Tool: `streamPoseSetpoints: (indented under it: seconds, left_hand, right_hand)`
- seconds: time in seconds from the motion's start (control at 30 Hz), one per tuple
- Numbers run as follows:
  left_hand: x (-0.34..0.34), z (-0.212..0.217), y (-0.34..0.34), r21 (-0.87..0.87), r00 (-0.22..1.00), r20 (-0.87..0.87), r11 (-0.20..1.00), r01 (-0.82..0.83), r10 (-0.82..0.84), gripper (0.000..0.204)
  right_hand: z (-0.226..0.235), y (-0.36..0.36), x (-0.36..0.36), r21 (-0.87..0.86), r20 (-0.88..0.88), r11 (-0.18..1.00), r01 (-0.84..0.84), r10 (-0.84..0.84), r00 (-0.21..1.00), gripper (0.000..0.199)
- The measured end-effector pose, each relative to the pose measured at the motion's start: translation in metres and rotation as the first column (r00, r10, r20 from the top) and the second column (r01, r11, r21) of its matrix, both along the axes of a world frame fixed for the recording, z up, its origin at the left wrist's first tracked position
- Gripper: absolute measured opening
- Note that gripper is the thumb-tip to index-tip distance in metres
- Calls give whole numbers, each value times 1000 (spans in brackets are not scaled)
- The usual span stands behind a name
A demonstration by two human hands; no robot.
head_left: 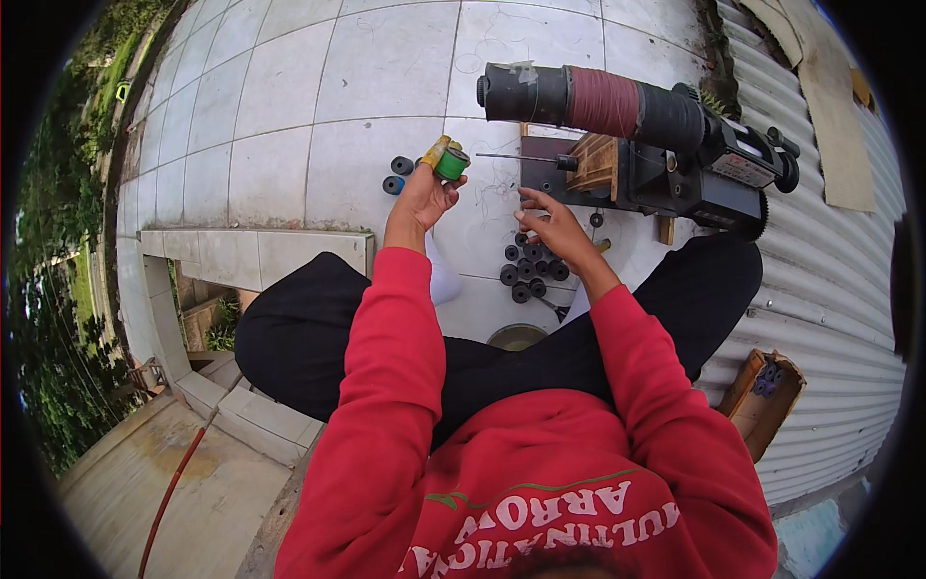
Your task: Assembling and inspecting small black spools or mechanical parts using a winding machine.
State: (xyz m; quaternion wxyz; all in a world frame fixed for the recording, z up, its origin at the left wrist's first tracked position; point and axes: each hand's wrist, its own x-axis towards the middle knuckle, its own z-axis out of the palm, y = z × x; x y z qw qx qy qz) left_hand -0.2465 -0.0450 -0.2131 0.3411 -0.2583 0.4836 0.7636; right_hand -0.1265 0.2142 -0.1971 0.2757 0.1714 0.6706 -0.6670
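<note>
My left hand (427, 198) is closed around a small spool of green thread (450, 164), held up left of the machine. Something yellow (435, 151) covers a finger or two of that hand. My right hand (557, 228) hangs just below the machine's thin metal spindle (516, 156), its fingers apart. I see nothing in it, though a fine thread would be too small to make out. The spindle juts left from a dark winding machine (690, 174) with a wooden block (593, 164). Across its top lies a thick roller wound with dark red thread (603, 99).
Several black spools (531, 262) stand on the tiles below my right hand. Dark and blue-wound spools (395, 183) sit left of my left hand. A round bowl (516, 337) lies between my legs. On the right, a cardboard box (762, 400) holds purplish spools beside corrugated metal sheeting (830, 318).
</note>
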Motion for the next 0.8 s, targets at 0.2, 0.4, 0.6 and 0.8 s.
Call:
streamPoseSetpoints:
  seconds: [0.2, 0.4, 0.6, 0.8]
  left_hand:
    - [-4, -2, 3, -281, 997, 27, 957, 74, -69, 45]
    - [-16, 1, 22, -268, 999, -2, 962, 48, -50, 39]
    - [-17, -7, 27, -351, 998, -50, 935, -57, 42, 30]
    - [-21, -17, 24, -495, 999, -35, 869, 9, -31, 28]
  right_hand:
    - [-3, -4, -3, -7, 24, 1000, -25, 25, 999, 64]
    - [-9, -6, -6, -21, 31, 999, -31, 31, 999, 63]
    - [-12, -7, -8, -24, 46, 1000, -15, 16, 999, 61]
    - [-12, -6, -10, -23, 69, 1000, -5, 7, 998, 61]
